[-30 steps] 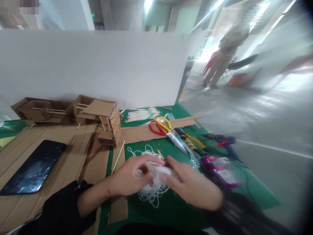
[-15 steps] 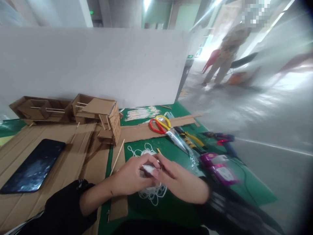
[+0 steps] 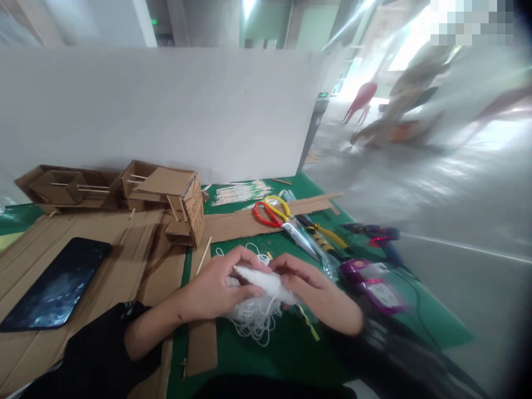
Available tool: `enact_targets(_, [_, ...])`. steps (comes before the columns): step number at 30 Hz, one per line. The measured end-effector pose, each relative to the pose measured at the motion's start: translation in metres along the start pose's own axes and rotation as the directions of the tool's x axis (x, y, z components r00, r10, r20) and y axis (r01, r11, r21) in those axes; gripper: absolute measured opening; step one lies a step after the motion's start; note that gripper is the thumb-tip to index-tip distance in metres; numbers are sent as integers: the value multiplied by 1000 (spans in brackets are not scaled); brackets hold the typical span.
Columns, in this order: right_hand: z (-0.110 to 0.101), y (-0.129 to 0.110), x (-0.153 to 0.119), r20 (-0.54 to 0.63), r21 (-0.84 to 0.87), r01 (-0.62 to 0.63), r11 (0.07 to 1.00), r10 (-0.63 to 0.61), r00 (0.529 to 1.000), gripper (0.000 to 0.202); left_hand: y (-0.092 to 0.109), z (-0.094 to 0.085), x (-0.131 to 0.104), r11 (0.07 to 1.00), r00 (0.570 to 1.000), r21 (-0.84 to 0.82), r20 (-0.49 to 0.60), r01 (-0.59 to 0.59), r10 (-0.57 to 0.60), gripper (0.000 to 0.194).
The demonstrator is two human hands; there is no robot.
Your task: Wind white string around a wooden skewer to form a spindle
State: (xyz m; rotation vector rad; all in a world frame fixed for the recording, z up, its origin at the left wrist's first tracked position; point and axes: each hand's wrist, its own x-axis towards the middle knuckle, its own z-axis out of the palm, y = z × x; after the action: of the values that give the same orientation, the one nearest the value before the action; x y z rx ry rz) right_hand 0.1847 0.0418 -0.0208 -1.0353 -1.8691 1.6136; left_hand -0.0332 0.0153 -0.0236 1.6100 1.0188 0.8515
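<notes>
Between both hands is a white spool of string (image 3: pixel 265 281), tilted, wider in the middle and narrowing to the left. My left hand (image 3: pixel 224 282) grips its left end, thumb below and fingers above. My right hand (image 3: pixel 313 288) closes round the right end, whose tip is partly hidden. Beneath them a tangle of loose white string (image 3: pixel 255 324) lies on the green tabletop (image 3: pixel 245 366). A thin yellow twisted strip (image 3: pixel 308 322) shows under my right hand. Left of the string, a thin wooden stick (image 3: pixel 203 255) rests on a cardboard strip (image 3: pixel 201 346).
Beyond my hands lie scissors (image 3: pixel 291 224), pliers (image 3: pixel 328 235), a bundle of sticks (image 3: pixel 241 192) and a glue gun (image 3: pixel 382 238). Purple packs (image 3: pixel 374 285) sit at right. A phone (image 3: pixel 58 285) and a cardboard model (image 3: pixel 166 194) are at left. A blurred person (image 3: pixel 415 88) is behind.
The white spool has turned and come into fuller view as my hands spread apart slightly. The yellow strip now shows below my right hand. The person in the background has shifted right.
</notes>
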Motion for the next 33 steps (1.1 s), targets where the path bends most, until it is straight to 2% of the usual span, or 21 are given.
enact_targets(3, [-1, -2, 2, -64, -119, 92, 989, -100, 993, 19, 4, -4, 0, 999, 1000, 36, 11, 2, -3, 28])
enact_targets(8, [-3, 1, -1, -102, -299, 205, 932, -245, 964, 22, 5, -7, 1, 999, 1000, 40, 1, 9, -9, 29])
enact_targets(12, [-7, 3, -4, -55, -370, 255, 893, -295, 954, 25, 2, -8, 2, 1000, 1000, 10, -11, 15, -14, 30])
enact_targets(16, [-15, 0, -2, 12, -430, 257, 865, -280, 960, 18, 1, -9, 2, 1000, 1000, -20, 22, 17, -17, 28])
enact_targets(19, [-19, 1, 0, 72, -529, 325, 784, -339, 938, 18, 1, -10, 1, 999, 999, -49, 45, 16, -14, 27])
enact_targets(23, [-18, 7, 1, 122, -666, 441, 601, -495, 860, 23, 1, -12, 2, 994, 998, -98, 54, 38, -32, 28])
enact_targets(27, [-14, 14, 1, 97, -729, 439, 526, -556, 826, 20, -2, -17, 4, 994, 999, -112, 33, 17, -14, 29])
enact_targets(31, [-15, 19, -1, 50, -746, 422, 515, -589, 807, 18, 0, -27, 5, 989, 999, -144, -25, -24, 21, 29])
enact_targets(33, [-18, 21, -3, 17, -756, 391, 525, -581, 814, 18, 3, -34, 5, 987, 996, -147, -65, -63, 54, 28])
